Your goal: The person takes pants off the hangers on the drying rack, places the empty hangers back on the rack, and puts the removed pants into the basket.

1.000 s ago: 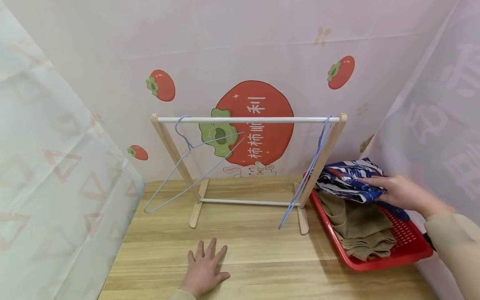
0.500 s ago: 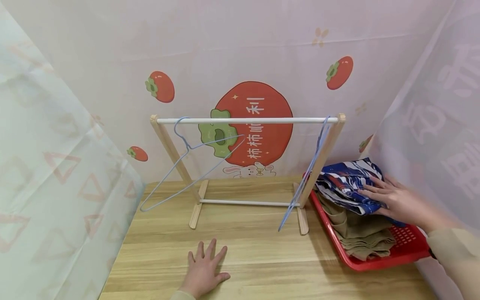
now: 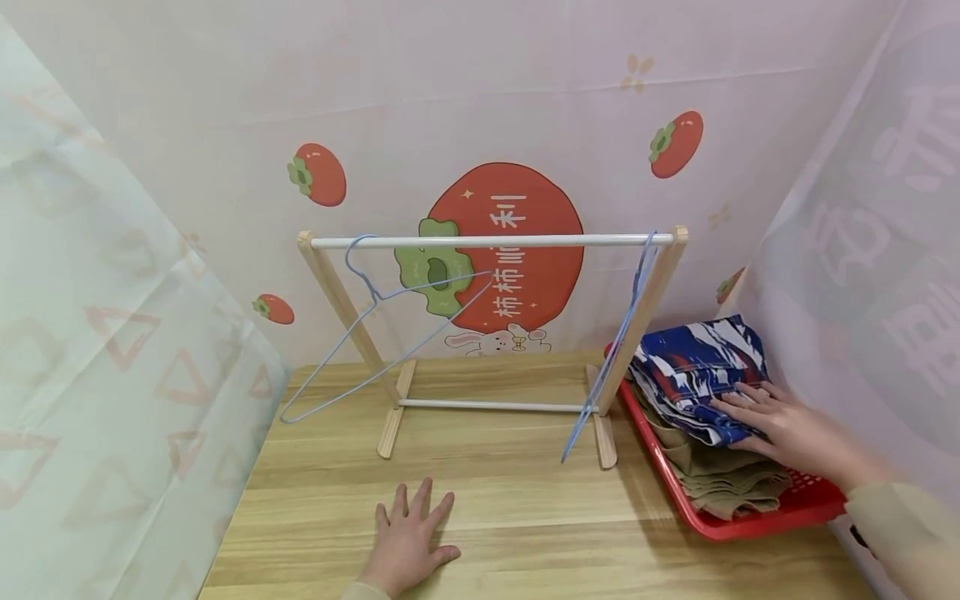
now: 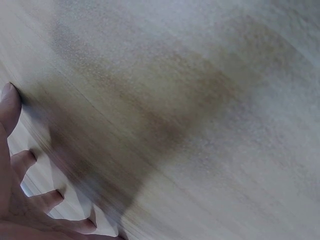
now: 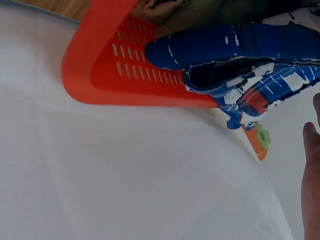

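My left hand [image 3: 408, 542] lies on the wooden table with its fingers spread, holding nothing. In the left wrist view, its fingertips touch the wood grain. At the right, my right hand [image 3: 787, 429] rests straight fingers on a folded blue, white and red patterned garment [image 3: 697, 367]. Under that garment lies folded khaki cloth [image 3: 738, 483], both inside a red plastic basket [image 3: 738, 529]. The right wrist view shows a rolled edge of the patterned garment [image 5: 210, 47] over the slotted basket wall [image 5: 145, 97]; only part of my right hand [image 5: 312, 175] appears there.
A small wooden rack with a white top rail [image 3: 480, 242] stands at the table's back. One blue wire hanger [image 3: 330, 358] hangs at its left, and blue hangers [image 3: 611, 354] overlap at its right. Printed cloth walls [image 3: 847, 208] enclose the table.
The patterned garment has settled lower and flatter over the khaki cloth. My right hand has moved down slightly and its fingers have spread on the garment. My left hand has stayed in place.
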Motion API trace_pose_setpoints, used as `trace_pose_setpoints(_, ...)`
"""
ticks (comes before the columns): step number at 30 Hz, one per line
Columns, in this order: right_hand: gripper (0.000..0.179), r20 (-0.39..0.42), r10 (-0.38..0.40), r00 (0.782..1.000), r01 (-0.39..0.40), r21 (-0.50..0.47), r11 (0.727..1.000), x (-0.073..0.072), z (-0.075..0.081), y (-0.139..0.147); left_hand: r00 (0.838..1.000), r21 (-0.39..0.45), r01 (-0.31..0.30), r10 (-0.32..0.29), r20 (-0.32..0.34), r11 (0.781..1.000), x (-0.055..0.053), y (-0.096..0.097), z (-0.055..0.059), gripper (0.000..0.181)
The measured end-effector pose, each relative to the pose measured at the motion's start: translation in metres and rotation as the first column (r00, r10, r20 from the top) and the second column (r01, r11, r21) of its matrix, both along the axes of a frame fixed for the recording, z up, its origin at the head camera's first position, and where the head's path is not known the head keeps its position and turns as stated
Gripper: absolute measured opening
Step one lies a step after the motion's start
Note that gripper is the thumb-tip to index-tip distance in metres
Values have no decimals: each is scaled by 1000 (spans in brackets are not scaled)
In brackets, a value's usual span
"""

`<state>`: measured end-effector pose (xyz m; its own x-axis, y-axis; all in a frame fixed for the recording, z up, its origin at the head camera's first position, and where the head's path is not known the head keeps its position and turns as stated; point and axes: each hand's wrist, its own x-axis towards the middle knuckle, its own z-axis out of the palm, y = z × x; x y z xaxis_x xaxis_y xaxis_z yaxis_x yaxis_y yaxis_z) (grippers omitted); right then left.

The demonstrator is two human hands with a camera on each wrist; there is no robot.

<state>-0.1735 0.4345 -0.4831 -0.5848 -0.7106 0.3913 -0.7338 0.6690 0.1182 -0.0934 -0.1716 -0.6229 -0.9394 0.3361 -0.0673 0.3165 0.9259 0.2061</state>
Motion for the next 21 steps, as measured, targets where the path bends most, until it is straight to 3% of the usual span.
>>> trace_pose_setpoints(6,65,74,-64,995,66,-23,998,12,-9,-6,1000,6,-2,2,-22,1000,1,0,-2,79)
trace_pose_setpoints(13,70,218,-203,955,204,22,979,31,-18,-15,999,2,0,0,-32,1000,1,1,1,77)
trace_pose_setpoints(21,68,185,-198,963,188,66,980,40,-31,-22,1000,8,-5,5,-30,1000,2,0,1,77)
